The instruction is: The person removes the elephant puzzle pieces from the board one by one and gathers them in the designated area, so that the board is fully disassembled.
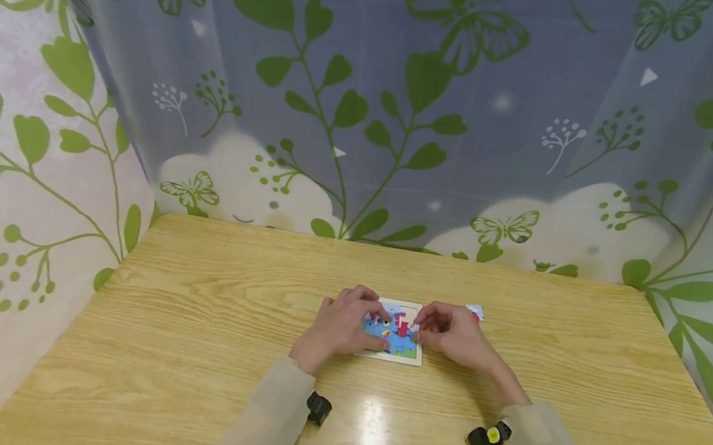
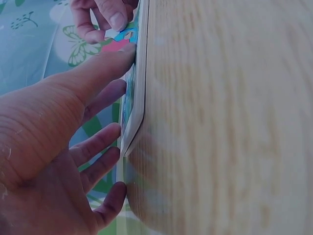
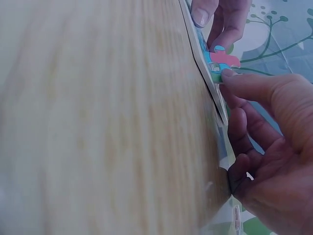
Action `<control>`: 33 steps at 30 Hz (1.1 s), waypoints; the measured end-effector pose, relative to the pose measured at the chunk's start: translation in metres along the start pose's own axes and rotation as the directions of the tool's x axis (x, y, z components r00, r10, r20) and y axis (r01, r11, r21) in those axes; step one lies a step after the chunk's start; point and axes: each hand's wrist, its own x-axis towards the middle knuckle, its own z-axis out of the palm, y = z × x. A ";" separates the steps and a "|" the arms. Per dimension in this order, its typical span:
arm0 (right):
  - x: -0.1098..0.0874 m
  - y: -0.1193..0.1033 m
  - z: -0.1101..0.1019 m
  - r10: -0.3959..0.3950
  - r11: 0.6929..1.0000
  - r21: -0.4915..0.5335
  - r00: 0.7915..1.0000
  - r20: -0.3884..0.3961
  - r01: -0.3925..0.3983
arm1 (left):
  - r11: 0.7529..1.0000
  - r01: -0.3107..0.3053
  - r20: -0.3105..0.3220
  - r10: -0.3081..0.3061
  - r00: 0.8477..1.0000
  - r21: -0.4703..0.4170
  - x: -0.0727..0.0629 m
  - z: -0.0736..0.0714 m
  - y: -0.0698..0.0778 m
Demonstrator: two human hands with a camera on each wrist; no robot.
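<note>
At the left, the left hand (image 1: 342, 322) lay over the near-left part of a puzzle tray (image 1: 403, 361), its thumb and fingers apart and resting on the puzzle rather than clamped — apparently steadying it. The tray sat flat on the wood-grain table (image 1: 186, 350), its pale rim showing along the near side.

Inside it, blue and green picture pieces (image 1: 406, 352) filled much of the frame, while a pale patch towards the far right looked unfilled; the left hand hid part of the rest.

Over the tray's right side was a pink-and-blue puzzle piece (image 3: 225, 59), one edge pinched between the thumb and forefinger of the right hand (image 1: 458, 335). The step in hand seemed to be fitting this piece among its neighbours; the next move probably called for lining up its knobs with the gap, then pressing it level.

Farthest right, just beyond the right hand, a loose piece (image 1: 475, 311) lay outside the tray — partly hidden, so its full shape could not be told.
</note>
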 end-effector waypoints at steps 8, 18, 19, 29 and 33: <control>-0.002 0.000 0.000 0.005 1.000 -0.002 1.000 -0.018 -0.005 | 1.000 0.019 0.003 -0.019 1.000 -0.002 0.000 -0.001 0.005; 0.001 0.000 0.003 0.023 0.999 -0.032 1.000 -0.019 -0.024 | 0.991 0.123 -0.027 -0.121 0.992 0.051 0.000 0.004 0.017; 0.001 0.000 0.003 0.027 0.999 -0.031 0.999 -0.018 -0.027 | 0.990 0.130 -0.029 -0.128 0.991 0.061 0.000 0.004 0.019; 0.002 -0.003 0.001 0.073 0.997 -0.026 0.997 -0.024 -0.073 | 0.980 0.161 -0.044 -0.157 0.987 0.117 0.001 0.006 0.027; 0.004 -0.004 -0.001 0.140 0.990 0.003 0.990 -0.032 -0.140 | 0.977 0.177 -0.036 -0.174 0.984 0.123 0.003 0.007 0.028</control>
